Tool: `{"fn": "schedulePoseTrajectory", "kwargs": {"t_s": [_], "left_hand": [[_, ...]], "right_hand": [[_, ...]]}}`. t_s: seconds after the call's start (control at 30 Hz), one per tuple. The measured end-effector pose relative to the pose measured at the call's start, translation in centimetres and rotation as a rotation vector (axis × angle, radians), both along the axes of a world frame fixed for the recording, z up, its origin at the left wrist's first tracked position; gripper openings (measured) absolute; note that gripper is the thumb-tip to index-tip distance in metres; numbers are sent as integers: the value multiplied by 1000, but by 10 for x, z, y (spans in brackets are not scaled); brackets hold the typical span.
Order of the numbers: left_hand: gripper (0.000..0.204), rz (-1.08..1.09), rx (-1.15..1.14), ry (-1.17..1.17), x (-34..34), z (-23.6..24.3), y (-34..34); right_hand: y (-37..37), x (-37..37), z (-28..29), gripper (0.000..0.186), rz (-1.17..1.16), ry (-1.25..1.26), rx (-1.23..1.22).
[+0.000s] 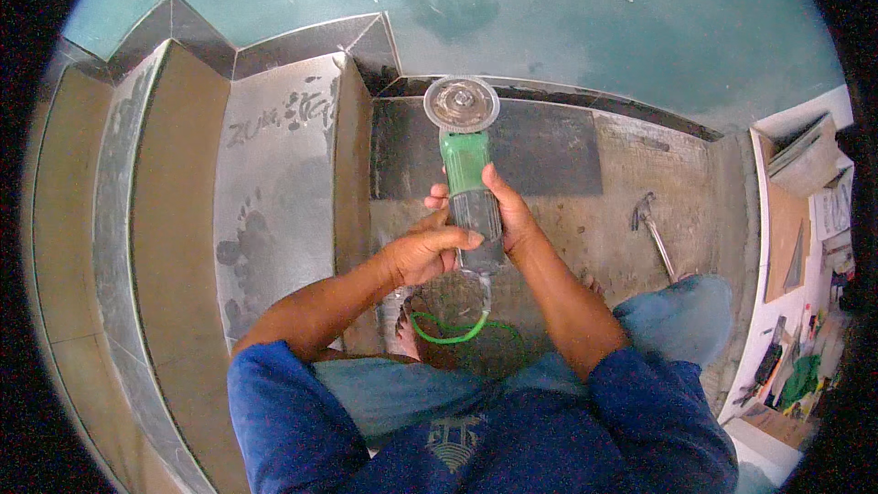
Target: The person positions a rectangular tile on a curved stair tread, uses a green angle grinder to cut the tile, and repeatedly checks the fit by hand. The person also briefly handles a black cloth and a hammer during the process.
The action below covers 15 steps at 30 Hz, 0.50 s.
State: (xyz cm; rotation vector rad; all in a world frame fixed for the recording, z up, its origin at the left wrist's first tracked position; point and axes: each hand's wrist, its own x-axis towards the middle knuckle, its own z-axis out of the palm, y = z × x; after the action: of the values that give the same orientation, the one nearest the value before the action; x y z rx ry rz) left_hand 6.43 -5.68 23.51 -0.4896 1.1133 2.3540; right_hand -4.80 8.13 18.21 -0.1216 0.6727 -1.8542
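Both my hands grip an angle grinder (468,165) with a green head and a dark grey body, held upright in front of me. Its round metal disc (461,104) is at the far end, over the dark tile by the wall. My left hand (428,250) wraps the lower body from the left, thumb lying across it. On the other side, my right hand (514,212) holds the body with its thumb pointing up along the casing. A bright green cord (448,339) loops from the grinder's rear end down toward my legs. Whether the disc spins, I cannot tell.
A hammer (654,236) lies on the dusty floor to the right. Grey tiled steps (274,174) rise on the left. Beneath the teal wall (585,37) lies a dark floor tile (549,151). Tools and a green cloth (802,381) sit at the far right.
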Motion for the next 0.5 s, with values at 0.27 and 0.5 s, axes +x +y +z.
{"fn": "schedulePoseTrajectory", "kwargs": {"t_s": [0.27,0.5], "left_hand": [[69,-317,-394,-71,-5,-2,-31],[66,-148,-766,258,4,-14,-16]], "right_hand": [[-2,-5,-1,53,-53,7,265],[1,-10,-19,46,-195,20,375]]}}
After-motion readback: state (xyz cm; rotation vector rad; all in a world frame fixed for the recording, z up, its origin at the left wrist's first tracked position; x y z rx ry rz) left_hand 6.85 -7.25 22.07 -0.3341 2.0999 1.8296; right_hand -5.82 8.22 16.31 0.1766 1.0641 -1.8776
